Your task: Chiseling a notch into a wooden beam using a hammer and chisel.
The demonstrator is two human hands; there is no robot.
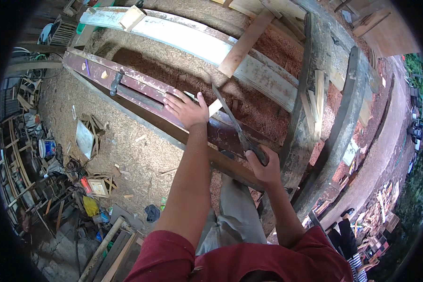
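Head view: maroon plank (143, 85), sawdusty floor (131, 157)

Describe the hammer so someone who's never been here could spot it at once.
Find the long dark-red wooden plank running under the person's left hand. Just left of that hand lies the hammer, its handle pointing toward the fingers. Its dark metal head sets it apart from the thin purple stick and pale wood chip farther left.

The left hand (187, 109) could slide left along the red plank's (148, 86) far edge, but the hammer (119, 84) lies alongside and the handsaw (232, 118) blocks the right.
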